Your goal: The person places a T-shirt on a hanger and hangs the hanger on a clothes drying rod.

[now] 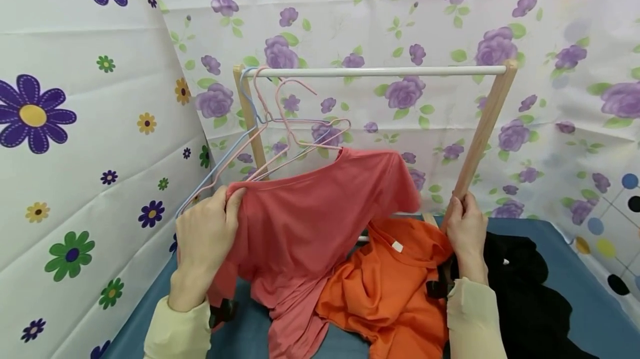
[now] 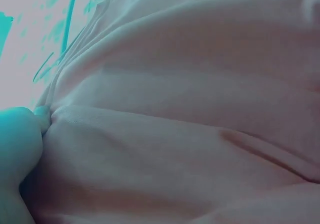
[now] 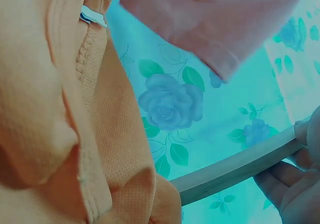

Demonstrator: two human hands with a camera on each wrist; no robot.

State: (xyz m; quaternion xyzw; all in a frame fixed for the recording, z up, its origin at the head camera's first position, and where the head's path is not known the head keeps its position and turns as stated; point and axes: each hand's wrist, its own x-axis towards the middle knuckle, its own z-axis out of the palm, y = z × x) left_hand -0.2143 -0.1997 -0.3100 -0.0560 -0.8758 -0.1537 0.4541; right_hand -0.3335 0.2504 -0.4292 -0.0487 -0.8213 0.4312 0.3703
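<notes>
A coral-pink T-shirt [image 1: 300,214] hangs slanted, its far shoulder on a pink wire hanger [image 1: 287,120] whose hook is free of the rail. My left hand [image 1: 207,231] pinches the shirt's near shoulder by the neckline; in the left wrist view the pink cloth [image 2: 175,94] fills most of the frame. With my right hand [image 1: 467,228] I grip the right wooden post [image 1: 482,136] of the rack; the right wrist view shows fingers [image 3: 287,184] around that post. An orange shirt [image 1: 390,287] with a white neck label lies between my arms.
The rack's white rail [image 1: 375,71] spans both posts. A blue hanger [image 1: 245,92] and another pink one hang at its left end. A black garment [image 1: 525,298] lies at right on the blue surface [image 1: 590,292]. Flowered sheets [image 1: 320,25] line the back and left.
</notes>
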